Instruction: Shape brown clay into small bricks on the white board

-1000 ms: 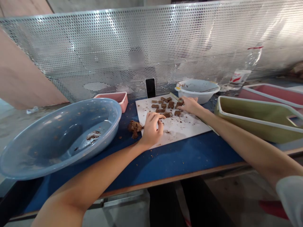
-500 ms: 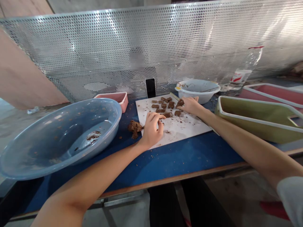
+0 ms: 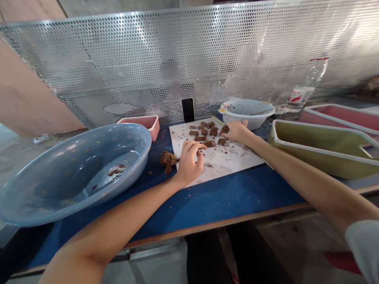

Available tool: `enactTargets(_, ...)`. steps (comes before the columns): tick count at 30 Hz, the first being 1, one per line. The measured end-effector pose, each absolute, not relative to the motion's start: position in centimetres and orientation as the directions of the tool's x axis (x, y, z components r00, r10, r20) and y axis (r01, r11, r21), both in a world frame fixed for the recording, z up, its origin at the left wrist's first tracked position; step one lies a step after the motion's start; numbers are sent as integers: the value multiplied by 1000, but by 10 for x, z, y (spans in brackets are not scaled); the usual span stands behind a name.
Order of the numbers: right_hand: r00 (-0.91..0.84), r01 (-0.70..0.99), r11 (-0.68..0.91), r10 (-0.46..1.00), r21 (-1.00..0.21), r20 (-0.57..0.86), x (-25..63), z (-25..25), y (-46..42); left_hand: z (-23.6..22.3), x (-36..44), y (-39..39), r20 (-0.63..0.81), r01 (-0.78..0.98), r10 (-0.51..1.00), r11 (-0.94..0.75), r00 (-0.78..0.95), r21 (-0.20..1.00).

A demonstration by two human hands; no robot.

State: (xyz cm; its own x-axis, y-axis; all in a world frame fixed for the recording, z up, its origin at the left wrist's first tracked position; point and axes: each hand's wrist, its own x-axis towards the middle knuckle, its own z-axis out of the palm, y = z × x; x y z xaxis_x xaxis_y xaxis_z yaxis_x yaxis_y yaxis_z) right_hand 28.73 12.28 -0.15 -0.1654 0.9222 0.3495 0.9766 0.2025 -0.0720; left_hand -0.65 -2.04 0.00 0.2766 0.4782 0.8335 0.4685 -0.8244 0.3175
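Note:
My left hand (image 3: 190, 162) rests on the left part of a white board (image 3: 233, 159), fingers bent and thumb apart, with nothing seen in its grasp. Its fingertips are beside a flat, crumbly brown clay-like piece (image 3: 208, 144). At the board's far right, my right hand (image 3: 237, 131) has its fingers closed on a brown clay-like lump (image 3: 224, 129). Several small brown blocks (image 3: 213, 131) lie between the hands, with crumbs scattered around them. Left of the board, a larger rough brown lump (image 3: 167, 159) sits on the blue tabletop (image 3: 207, 205).
A big blue basin (image 3: 124, 189) stands at left, a pink tray (image 3: 154, 128) behind it. A phone (image 3: 187, 110) leans against the perforated metal screen (image 3: 118, 59). A white bowl (image 3: 251, 118), clear bottle (image 3: 306, 88), green bin (image 3: 319, 157) and pink bin (image 3: 346, 116) stand at right.
Almost nothing differs. Both hands keep their places, and the brown pieces lie as before; the whole view has shifted very slightly.

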Motion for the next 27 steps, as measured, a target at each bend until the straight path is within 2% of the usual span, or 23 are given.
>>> enactTargets(6, -150, 980, 188, 920, -71, 363, 287, -1, 122, -1, -6, -19, 833, 476, 481, -820, 274, 318)
enactTargets(11, -59, 982, 115, 943, -153, 329, 289, -1, 126, -1, -7, -19, 830, 478, 487, -817, 273, 322)
enactTargets(15, -45, 969, 115, 953, -220, 298, 291, -3, 129, -1, -7, -20, 831, 476, 483, -820, 275, 319)
enactTargets(27, 13, 971, 45, 971, -235, 241, 292, -1, 131, -1, -7, -19, 840, 461, 463, -834, 284, 304)
